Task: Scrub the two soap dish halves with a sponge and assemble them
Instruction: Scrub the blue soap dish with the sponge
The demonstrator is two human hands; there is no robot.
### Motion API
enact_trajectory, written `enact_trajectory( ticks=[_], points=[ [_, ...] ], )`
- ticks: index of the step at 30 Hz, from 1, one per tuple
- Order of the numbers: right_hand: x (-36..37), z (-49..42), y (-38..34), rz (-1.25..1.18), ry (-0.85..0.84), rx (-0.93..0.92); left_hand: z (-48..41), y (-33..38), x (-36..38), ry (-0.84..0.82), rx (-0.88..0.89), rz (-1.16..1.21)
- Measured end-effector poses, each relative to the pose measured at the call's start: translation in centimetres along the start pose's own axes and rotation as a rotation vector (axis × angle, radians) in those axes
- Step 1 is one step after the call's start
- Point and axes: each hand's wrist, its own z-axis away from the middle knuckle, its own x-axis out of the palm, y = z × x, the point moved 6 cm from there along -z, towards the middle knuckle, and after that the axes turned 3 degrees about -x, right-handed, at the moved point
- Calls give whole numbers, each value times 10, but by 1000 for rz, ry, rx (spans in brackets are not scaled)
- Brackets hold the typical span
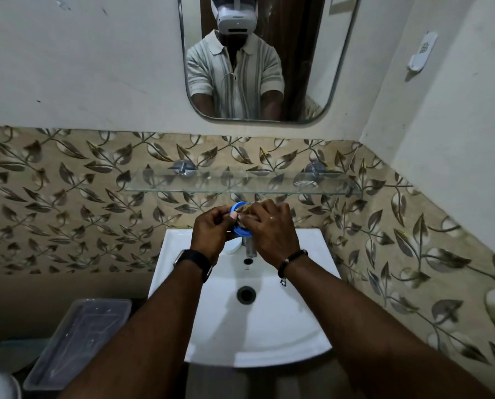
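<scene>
Two forearms [160, 326] reach over the white sink [269, 335] and meet at a blue soap dish half [239, 205], held above the tap [249, 245].
The left hand [211, 230] pinches the glossy blue rim. The right hand [269, 230] curls over a brownish sponge [245, 211], mostly hidden, pressed into the dish. A white oval piece [232, 248] lies on the sink's back ledge. Behind are leaf-patterned tiles [67, 211], a glass shelf [240, 184] and a mirror [338, 53]; a clear plastic tub [79, 341] sits lower left.
</scene>
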Motion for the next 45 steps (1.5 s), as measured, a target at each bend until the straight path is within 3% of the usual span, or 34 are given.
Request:
enact_trajectory(
  ticks=[4,7,9,12,15,22,25,31,34,39,45],
  points=[
    [2,3,26,167,-103,27,-3,4,-13,82,20,55],
    [1,-4,19,21,-79,99,-4,2,-6,51,20,29],
    [-2,-11,5,-83,-13,30,-3,1,2,23,26,-2],
    [0,-4,12,51,-33,-56,-5,2,-2,64,39,10],
    [3,2,28,105,-94,-12,-6,4,-7,114,44,2],
    [15,27,19,-503,-69,111,-7,-2,-5,168,-52,58],
    [17,32,17,-327,-137,13,-7,-6,-2,155,-127,107],
    [1,24,21,-201,2,-8,-8,-2,6,103,-196,250],
    [-1,22,29,-327,17,27,-6,-2,7,-11,-190,72],
    [4,21,62,-637,-24,146,-1,7,-5,-104,221,-507],
    [0,19,58,-777,131,253,0,17,5,-210,279,-463]
  ],
)
